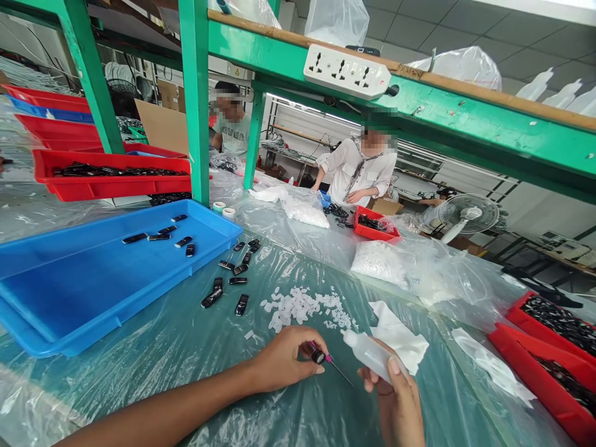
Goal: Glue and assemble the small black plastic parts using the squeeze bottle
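My left hand (pixel 289 359) is closed around a small black part (pixel 318 356) with a round end, gripped between thumb and fingers. A thin tool with a pink end and a metal shaft (pixel 342 374) pokes out beside it; I cannot tell whether it lies on the table or is in the hand. In my right hand (pixel 395 385) is a translucent squeeze bottle (pixel 367 352), tilted with its nozzle toward the left hand. Just beyond both hands lies a pile of small white pieces (pixel 293 307). Several loose black parts (pixel 241 304) are scattered left of that pile.
A blue tray (pixel 93 304) with several black parts stands at left. Red bins (pixel 116 183) of black parts are behind it, and more red bins (pixel 549 366) at right. A white cloth (pixel 400 338) lies near the bottle. A green shelf frame (pixel 195 99) rises ahead; two people work beyond.
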Available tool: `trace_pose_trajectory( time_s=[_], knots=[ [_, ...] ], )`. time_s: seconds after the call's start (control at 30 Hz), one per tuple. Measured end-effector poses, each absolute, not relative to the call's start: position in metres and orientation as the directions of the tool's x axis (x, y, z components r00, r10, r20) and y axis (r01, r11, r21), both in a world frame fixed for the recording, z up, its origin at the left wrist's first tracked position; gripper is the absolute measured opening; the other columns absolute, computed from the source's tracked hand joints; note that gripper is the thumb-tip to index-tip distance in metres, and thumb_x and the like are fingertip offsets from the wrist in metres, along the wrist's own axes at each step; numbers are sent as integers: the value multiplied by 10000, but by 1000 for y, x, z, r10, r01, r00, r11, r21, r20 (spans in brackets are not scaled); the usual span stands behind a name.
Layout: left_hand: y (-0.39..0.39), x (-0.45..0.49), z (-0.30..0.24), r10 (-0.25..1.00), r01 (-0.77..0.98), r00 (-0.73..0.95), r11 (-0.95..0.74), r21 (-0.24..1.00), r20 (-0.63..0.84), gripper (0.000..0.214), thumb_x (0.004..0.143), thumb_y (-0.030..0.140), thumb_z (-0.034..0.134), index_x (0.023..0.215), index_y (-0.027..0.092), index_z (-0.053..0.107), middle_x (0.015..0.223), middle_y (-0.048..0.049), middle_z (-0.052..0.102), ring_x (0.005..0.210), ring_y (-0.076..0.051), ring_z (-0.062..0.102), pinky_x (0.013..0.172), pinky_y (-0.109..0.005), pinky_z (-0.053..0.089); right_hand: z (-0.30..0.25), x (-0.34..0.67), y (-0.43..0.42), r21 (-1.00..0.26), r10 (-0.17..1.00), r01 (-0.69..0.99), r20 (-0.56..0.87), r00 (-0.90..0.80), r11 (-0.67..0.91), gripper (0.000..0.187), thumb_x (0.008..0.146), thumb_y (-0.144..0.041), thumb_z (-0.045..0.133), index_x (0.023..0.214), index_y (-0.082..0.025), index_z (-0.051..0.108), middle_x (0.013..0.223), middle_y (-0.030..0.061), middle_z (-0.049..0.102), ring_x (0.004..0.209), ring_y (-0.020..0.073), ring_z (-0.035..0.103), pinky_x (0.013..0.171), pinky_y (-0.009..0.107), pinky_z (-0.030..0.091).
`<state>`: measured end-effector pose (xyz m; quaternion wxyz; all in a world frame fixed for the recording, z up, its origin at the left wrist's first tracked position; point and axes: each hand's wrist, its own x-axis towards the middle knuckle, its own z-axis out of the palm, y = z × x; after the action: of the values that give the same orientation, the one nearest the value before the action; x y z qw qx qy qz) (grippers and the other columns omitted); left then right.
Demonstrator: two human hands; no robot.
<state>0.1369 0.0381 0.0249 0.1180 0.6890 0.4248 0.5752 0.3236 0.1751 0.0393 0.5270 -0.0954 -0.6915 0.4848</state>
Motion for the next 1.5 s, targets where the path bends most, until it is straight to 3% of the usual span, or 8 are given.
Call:
trace_pose_trajectory(
  time_s=[0.23,0.43,0.87,0.97,1.03,1.13,1.27,1.5],
  knots=[
    [40,136,23,718,458,-11,-616,642,696,232,766,307,584,955,177,621,968,-38,566,809,-117,516,692,-217,453,54,324,173,-814,702,-256,579,-415,521,729,647,-482,699,1240,-187,394,1191,63,523,1139,186,463,968,258,359],
    [36,136,26,729,466,2,-606,644,684,233,778,297,567,970,178,626,993,-42,564,835,-121,528,692,-213,460,64,331,193,-517,569,238,734,-370,822,542,699,-542,597,1107,-242,404,1130,-11,530,1071,160,464,914,279,346],
    [44,131,20,763,403,77,-613,680,642,370,824,386,530,1038,99,626,849,-84,578,709,-111,509,592,-187,380,79,357,222,-380,729,695,614,-304,610,665,644,-664,560,1126,-241,382,1055,26,529,838,197,512,698,317,386],
    [45,129,20,764,425,99,-611,668,637,374,818,371,539,1069,111,630,913,-91,597,779,-145,551,636,-200,421,79,354,193,-316,430,562,899,-79,765,602,633,-648,610,1035,-220,476,947,36,533,771,173,485,600,269,365],
    [44,129,20,780,441,123,-597,671,614,355,794,332,567,1082,137,639,984,-77,602,819,-152,562,657,-197,442,73,347,174,-86,93,444,996,7,892,328,775,-463,588,880,-164,502,759,35,487,675,123,432,605,243,354],
    [42,132,21,785,443,183,-604,663,592,345,770,287,594,1085,160,650,1013,-65,607,864,-161,578,723,-208,467,56,328,162,354,-239,305,903,-356,884,136,829,-226,559,939,-159,515,729,16,488,625,82,438,617,213,369],
    [40,134,23,766,478,213,-623,619,607,318,751,217,597,1052,142,668,963,-73,621,848,-164,585,737,-214,469,37,304,175,446,-139,374,773,-619,813,239,870,-299,507,1084,-202,546,918,25,556,835,143,516,720,280,415],
    [44,133,21,753,466,268,-647,603,601,303,761,222,589,1044,155,673,946,-68,620,846,-161,581,732,-213,470,29,296,186,192,173,397,675,-718,898,302,937,-321,320,903,-175,582,874,52,527,836,181,494,706,352,406]
  ],
)
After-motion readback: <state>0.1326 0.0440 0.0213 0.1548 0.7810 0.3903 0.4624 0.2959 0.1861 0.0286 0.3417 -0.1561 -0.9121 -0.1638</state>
